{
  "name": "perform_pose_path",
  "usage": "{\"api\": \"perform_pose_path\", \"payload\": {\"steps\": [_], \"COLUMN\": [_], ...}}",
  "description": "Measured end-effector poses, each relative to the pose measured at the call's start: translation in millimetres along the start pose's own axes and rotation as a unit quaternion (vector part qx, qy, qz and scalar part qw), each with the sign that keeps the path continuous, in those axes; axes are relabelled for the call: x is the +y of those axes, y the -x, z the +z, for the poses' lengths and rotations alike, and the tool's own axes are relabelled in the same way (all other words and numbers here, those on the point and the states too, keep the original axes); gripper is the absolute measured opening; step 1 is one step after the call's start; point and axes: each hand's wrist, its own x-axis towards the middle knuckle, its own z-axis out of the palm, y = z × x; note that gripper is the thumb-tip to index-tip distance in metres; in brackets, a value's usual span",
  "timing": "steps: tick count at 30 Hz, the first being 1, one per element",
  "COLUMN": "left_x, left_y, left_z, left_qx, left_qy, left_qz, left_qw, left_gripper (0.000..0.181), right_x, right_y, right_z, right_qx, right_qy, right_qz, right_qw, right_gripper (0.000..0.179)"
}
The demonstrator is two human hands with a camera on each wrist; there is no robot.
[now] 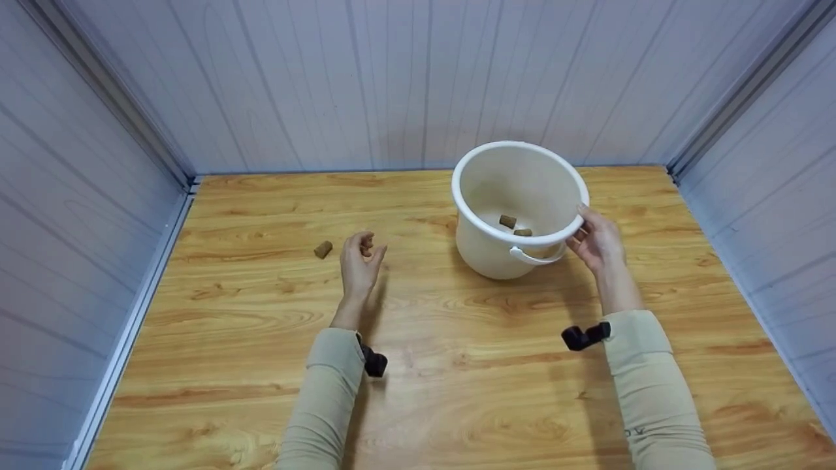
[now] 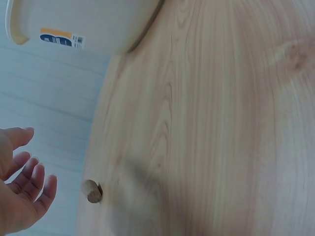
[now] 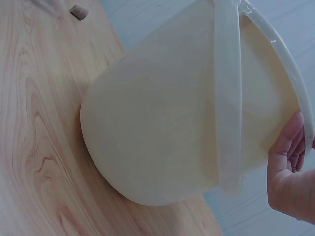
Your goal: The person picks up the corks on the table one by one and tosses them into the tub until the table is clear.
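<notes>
A white plastic bucket [image 1: 486, 251] stands on the wooden table, its handle [image 1: 539, 260] hanging down at the front. Two brown corks, one a cork [image 1: 507, 221] and the other a cork [image 1: 523, 232], lie on its bottom. My right hand [image 1: 597, 241] grips the bucket's rim at the right side, thumb over the edge and fingers beneath. To the left, a third cork [image 1: 323, 249] lies on the table. Just right of that cork hovers my left hand [image 1: 360, 264], fingers loosely bent and holding nothing. The left wrist view shows the loose cork [image 2: 92, 191] beside this hand.
The wooden tabletop [image 1: 450, 365] runs up to a pale panelled back wall [image 1: 392, 85]. Similar panels, a left wall [image 1: 78, 215] and a right wall [image 1: 771, 196], enclose the sides. A label [image 2: 62, 38] is on the bucket's side.
</notes>
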Motion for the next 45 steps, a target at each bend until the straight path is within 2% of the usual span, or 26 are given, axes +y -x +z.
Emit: {"api": "perform_pose_path", "payload": {"steps": [5,9,16,28,37,45], "left_x": [-9.0,-14.8,-27.4,-38.5,-39.7,-39.6], "left_y": [-2.4,-2.2,-4.6,-13.7,-18.8,-19.7], "left_z": [-1.7,-1.1,2.1,3.4,6.1,12.8], "left_qx": [0.003,-0.005,0.004,0.001,0.008,0.02], "left_qy": [-0.007,-0.03,-0.069,-0.113,-0.106,-0.097], "left_qz": [-0.025,-0.055,-0.074,-0.134,-0.175,-0.203], "left_qw": [0.9997,0.998,0.9948,0.9845,0.9787,0.9742], "left_gripper": [0.026,0.031,0.034,0.041,0.039,0.036], "right_x": [0,1,1,3,1,0], "right_y": [0.3,0.8,0.6,-2.5,-1.6,0.0], "right_z": [-1,-1,-2,1,7,1], "right_qx": [-0.006,-0.003,-0.003,0.001,0.004,0.013], "right_qy": [-0.002,0.002,0.001,0.004,0.012,0.01], "right_qz": [0.0,-0.008,-0.008,-0.006,-0.007,-0.009], "right_qw": [1.0,1.0,1.0,1.0,0.9999,0.9998], "right_gripper": [0.015,0.012,0.013,0.013,0.012,0.013]}}
